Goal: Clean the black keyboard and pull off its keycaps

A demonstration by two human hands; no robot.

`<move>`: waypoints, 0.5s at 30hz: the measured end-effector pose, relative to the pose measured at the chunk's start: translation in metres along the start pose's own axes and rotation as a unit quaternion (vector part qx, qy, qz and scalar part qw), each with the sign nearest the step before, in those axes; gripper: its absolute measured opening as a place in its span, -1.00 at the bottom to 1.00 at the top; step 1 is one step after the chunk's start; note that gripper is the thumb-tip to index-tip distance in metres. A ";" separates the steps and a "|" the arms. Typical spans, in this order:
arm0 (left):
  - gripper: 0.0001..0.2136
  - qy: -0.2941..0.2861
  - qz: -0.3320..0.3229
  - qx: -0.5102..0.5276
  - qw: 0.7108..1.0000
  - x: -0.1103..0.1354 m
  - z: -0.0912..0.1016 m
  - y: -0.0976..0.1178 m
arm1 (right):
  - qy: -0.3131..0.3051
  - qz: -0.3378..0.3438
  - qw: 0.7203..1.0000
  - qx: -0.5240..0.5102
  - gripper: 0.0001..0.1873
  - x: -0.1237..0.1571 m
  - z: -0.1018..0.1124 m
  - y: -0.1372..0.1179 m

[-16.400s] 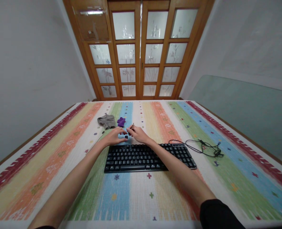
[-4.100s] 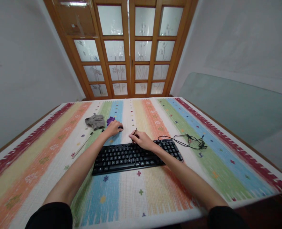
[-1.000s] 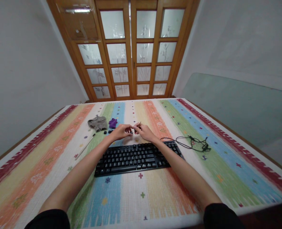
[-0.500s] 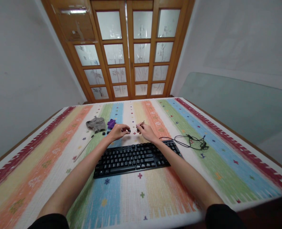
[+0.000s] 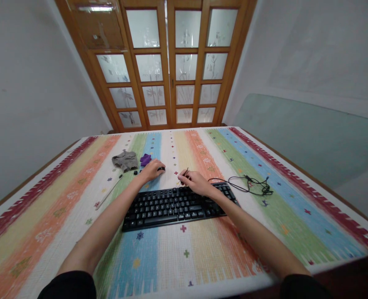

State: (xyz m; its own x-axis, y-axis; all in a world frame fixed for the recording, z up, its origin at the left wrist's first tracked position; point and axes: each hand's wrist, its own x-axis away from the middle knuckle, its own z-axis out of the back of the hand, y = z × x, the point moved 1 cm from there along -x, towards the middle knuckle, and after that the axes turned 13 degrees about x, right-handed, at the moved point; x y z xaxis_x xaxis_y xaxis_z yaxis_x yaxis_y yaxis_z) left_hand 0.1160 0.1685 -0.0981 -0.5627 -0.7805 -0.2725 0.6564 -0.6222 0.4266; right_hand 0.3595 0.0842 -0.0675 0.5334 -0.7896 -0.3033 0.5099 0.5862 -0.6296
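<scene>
My left hand [image 5: 153, 170] is low over the cloth behind the keyboard, its fingers closed around a small black keycap [image 5: 162, 168]. My right hand [image 5: 195, 182] is closed around a small, thin keycap puller [image 5: 185, 171] whose wire ends point down toward the cloth. The fingers partly hide it. Below both hands lies the black keyboard [image 5: 162, 207], its upper right part covered by my right hand and forearm. Loose black keycaps [image 5: 136, 172] rest on the cloth to the left of my left hand.
A grey cloth [image 5: 125, 160] and a purple cloth [image 5: 145, 160] lie behind my left hand. A slim white brush [image 5: 109, 193] with a dark tip lies left of the keyboard. The coiled black cable [image 5: 255, 185] is to the right, on the striped tablecloth [image 5: 171, 257].
My left hand has moved left with the keycap, away from my right hand. My right hand has come slightly nearer and to the right, over the keyboard's back edge, still holding the puller.
</scene>
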 end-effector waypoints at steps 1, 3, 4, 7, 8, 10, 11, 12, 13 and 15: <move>-0.86 0.001 0.002 -0.002 1.000 -0.001 -0.001 -0.001 | 0.000 0.002 1.000 0.006 -0.55 0.001 0.000 -0.002; -0.86 0.003 0.007 -0.003 1.000 -0.002 -0.002 -0.003 | -0.004 0.004 1.000 0.015 -0.53 0.002 0.001 -0.004; -0.85 0.004 0.008 -0.004 1.000 -0.002 -0.003 -0.004 | -0.007 0.006 1.000 0.017 -0.52 0.003 0.000 -0.005; -0.84 0.000 0.010 -0.008 1.000 -0.003 -0.004 -0.005 | -0.019 0.012 1.000 0.017 -0.51 0.003 -0.001 -0.007; -0.84 -0.003 0.011 -0.008 1.000 -0.003 -0.004 -0.005 | -0.022 0.010 1.000 0.017 -0.52 0.003 -0.001 -0.007; -0.85 -0.009 0.011 -0.008 1.000 -0.003 -0.005 -0.006 | -0.015 0.000 1.000 0.016 -0.52 0.002 -0.002 -0.006; -0.85 -0.011 0.011 -0.007 1.000 -0.003 -0.005 -0.007 | -0.006 -0.009 1.000 0.015 -0.52 0.002 -0.002 -0.006; -0.85 -0.011 0.012 -0.006 1.000 -0.003 -0.006 -0.008 | 0.006 -0.020 1.000 0.011 -0.52 0.002 -0.002 -0.005; -0.84 -0.011 0.012 -0.006 1.000 -0.003 -0.006 -0.008 | 0.018 -0.031 0.999 0.005 -0.52 0.001 -0.002 -0.004; -0.83 -0.010 0.016 -0.007 1.000 -0.003 -0.007 -0.009 | 0.030 -0.046 0.998 -0.010 -0.51 0.000 -0.003 -0.003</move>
State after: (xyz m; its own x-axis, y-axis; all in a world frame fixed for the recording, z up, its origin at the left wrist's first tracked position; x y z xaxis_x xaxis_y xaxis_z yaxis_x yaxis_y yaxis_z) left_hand 0.1154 0.1766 -0.1076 -0.5521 -0.7982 -0.2410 0.6804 -0.5984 0.4230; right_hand 0.3558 0.0817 -0.0680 0.4427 -0.8498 -0.2861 0.5408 0.5076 -0.6708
